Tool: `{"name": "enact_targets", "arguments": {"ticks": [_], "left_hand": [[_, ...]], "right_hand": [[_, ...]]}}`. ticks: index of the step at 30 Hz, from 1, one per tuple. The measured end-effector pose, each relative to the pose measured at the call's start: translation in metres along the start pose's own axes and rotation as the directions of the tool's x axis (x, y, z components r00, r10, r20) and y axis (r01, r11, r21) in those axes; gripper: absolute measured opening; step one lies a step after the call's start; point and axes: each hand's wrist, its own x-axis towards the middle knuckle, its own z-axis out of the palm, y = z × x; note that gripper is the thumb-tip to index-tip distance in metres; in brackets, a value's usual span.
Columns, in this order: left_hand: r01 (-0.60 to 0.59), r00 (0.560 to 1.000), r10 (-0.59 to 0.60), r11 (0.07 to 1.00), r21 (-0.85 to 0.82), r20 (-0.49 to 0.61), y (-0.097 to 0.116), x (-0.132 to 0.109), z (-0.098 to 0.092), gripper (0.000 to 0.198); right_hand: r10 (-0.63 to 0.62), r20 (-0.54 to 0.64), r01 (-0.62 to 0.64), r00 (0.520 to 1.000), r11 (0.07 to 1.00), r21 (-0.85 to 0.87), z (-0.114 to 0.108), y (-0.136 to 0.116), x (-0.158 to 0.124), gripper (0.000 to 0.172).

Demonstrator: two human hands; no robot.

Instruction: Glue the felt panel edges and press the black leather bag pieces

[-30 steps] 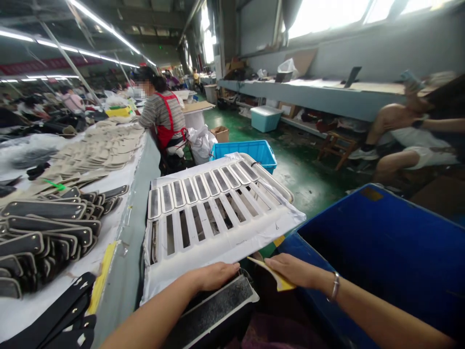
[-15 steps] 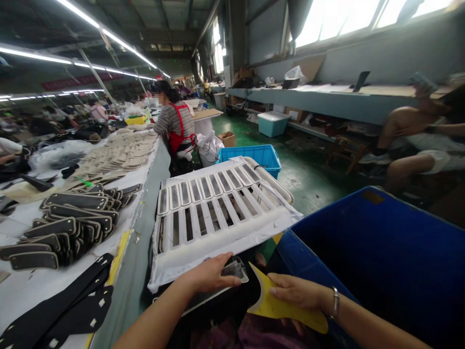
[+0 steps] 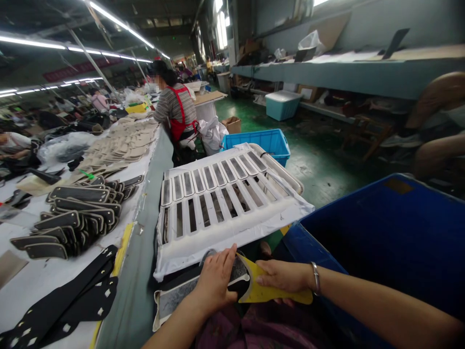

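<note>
My right hand [image 3: 285, 276] is closed round a thin yellow sheet-like piece [image 3: 274, 293] with a concave left edge, its fingers partly hidden beneath. My left hand [image 3: 216, 278] lies over a long grey panel with a cream rim [image 3: 172, 300], fingers stretched out and thumb apart. The tip of the yellow piece is close to the left fingertips; I cannot tell whether they touch. Just beyond stands a white-covered slatted rack [image 3: 189, 247], with a row of grey, pale-edged strips [image 3: 209, 178] along its far half.
On the left bench [image 3: 145, 237] lie stacked dark panels [image 3: 78, 194], black studded pieces [image 3: 69, 300] and beige pieces [image 3: 123, 140]. A deep blue bin [image 3: 327, 232] stands at right. A co-worker in a red apron [image 3: 178, 111] sits ahead, near a light-blue crate [image 3: 279, 140].
My left hand has moved up and slightly right, with its fingers now pointing away from me. The yellow piece has shifted left towards it. More of the grey panel shows.
</note>
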Motion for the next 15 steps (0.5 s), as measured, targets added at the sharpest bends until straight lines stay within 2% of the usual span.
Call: {"name": "enact_targets", "arguments": {"ticks": [5,10,15], "left_hand": [[0.003,1.000,-0.003,1.000,-0.002,-0.011,-0.002,-0.001,0.003,0.103],[0.010,0.999,-0.010,1.000,0.016,0.031,-0.004,0.001,-0.001,0.106],[-0.071,0.995,0.068,0.997,0.030,0.079,-0.013,0.002,0.000,0.116]], "right_hand": [[0.038,-0.024,-0.037,0.999,0.998,0.048,0.006,0.003,0.004,0.017],[0.084,-0.078,-0.076,0.993,0.992,0.103,0.012,0.006,0.011,0.017],[0.102,-0.127,-0.077,0.987,0.979,0.186,0.018,0.003,0.013,0.022]]}}
